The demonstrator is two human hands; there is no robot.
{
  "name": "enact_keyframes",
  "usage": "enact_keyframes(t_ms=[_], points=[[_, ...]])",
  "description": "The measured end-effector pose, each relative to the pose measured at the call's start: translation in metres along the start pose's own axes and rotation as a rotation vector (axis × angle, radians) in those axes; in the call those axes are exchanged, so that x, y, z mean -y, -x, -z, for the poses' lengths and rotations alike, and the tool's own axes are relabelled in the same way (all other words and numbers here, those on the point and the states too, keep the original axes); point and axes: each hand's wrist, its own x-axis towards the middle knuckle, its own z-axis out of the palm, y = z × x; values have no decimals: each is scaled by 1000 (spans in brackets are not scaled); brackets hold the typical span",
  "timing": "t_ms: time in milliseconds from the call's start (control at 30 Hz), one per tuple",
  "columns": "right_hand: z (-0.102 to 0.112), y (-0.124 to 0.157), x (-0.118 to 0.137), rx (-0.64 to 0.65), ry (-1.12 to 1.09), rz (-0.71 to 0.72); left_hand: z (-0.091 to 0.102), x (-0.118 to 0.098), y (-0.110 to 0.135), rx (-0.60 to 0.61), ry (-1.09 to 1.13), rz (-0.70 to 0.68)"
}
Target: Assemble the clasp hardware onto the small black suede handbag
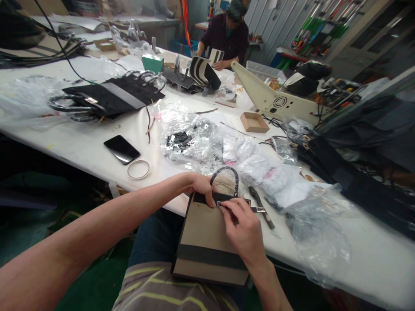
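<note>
A beige and black handbag (207,229) rests on my lap against the table edge, its plastic-wrapped handle (235,175) standing up. My left hand (203,188) grips the bag's top edge, the thumb on the front and the fingers hidden behind. The fingers of my right hand (241,220) pinch at a small metal buckle piece (219,204) near the bag's top. A dark strap with a buckle (259,210) sticks out at the bag's right side. Just beyond the bag lies a bundle of pale thread (224,185).
Clear plastic bags (184,134) with small dark parts spread over the table's middle. A phone (122,149) and a tape ring (138,169) lie left. Black bags (119,93) stand behind them. A cardboard box (254,122) and a cream machine (275,99) are farther right. Another person (225,36) works opposite.
</note>
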Motion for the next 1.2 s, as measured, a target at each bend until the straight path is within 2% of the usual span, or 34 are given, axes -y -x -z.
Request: enact_keyframes(t_ms=[133,433,800,1067,1200], points=[[-4,5,-2,-28,29,50,0,1,-1,8,8,-6],[-9,10,-7,-19,10,40,2,-5,-4,51,-19,36],[-17,16,-16,-20,-80,15,-3,-25,-4,-112,-253,91],[-18,13,-17,-54,-76,49,0,-35,-1,-65,-301,127],[-16,13,-19,-70,-70,74,-4,-36,2,-58,-341,77]])
